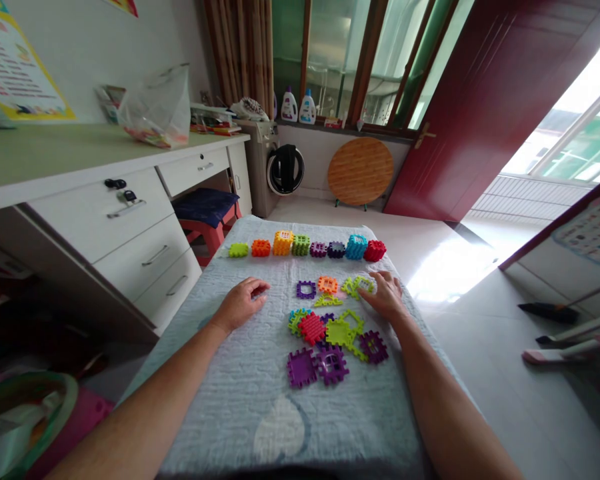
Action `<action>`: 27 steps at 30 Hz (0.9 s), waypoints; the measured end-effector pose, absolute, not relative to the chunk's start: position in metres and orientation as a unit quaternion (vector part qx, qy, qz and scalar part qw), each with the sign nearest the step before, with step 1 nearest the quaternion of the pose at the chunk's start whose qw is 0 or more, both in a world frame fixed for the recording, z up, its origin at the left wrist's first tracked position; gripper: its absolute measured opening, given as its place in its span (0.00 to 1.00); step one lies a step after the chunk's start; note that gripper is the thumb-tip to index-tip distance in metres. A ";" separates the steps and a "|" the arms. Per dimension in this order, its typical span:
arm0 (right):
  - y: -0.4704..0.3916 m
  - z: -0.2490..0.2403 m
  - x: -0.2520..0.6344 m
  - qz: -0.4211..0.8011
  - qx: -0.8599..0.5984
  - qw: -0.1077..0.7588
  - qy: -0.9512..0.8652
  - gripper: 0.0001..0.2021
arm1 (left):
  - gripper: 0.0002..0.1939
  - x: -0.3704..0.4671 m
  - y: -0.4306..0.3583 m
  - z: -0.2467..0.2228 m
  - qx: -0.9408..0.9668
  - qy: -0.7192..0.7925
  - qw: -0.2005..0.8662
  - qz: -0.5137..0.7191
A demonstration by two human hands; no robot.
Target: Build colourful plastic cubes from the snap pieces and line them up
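Colored plastic interlocking tiles lie loose on a cloth-covered table. My right hand reaches over the light green tiles at the right, its fingertips at their edge. My left hand rests on the cloth left of the pile, fingers curled and apart, holding nothing. Between the hands are a purple frame tile and an orange tile. Nearer lie a red tile, a yellow-green tile and purple tiles. Sorted stacks, including a yellow stack and a blue stack, form a row behind.
The pale blue cloth covers the table. A white desk with a plastic bag stands at the left, beside a stool. A washing machine and a round wooden board are beyond the table.
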State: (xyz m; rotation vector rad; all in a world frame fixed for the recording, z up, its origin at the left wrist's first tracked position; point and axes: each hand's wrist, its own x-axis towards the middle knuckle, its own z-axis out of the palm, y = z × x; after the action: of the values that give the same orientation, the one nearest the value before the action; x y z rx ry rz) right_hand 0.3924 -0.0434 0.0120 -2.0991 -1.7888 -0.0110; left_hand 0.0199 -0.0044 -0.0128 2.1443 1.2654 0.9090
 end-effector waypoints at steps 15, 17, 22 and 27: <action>-0.068 0.048 0.326 0.185 -0.456 0.070 -0.868 0.08 | 0.11 0.022 -0.006 -0.012 0.783 0.473 0.238 0.326; -0.066 0.046 0.326 0.185 -0.451 0.089 -0.869 0.06 | 0.10 0.021 -0.006 -0.012 0.784 0.473 0.236 0.325; -0.064 0.038 0.324 0.189 -0.468 0.148 -0.851 0.07 | 0.10 0.028 -0.016 0.007 0.805 0.460 0.188 0.324; -0.057 0.032 0.327 0.127 -0.513 0.262 -0.808 0.06 | 0.16 0.061 -0.047 0.040 0.875 0.332 0.184 0.300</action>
State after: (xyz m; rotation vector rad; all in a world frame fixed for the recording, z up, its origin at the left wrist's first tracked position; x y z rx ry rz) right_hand 0.3274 -0.0575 0.0324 -1.3873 -2.1864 0.3442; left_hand 0.0612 -0.0470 0.0404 2.4672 0.9355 0.8463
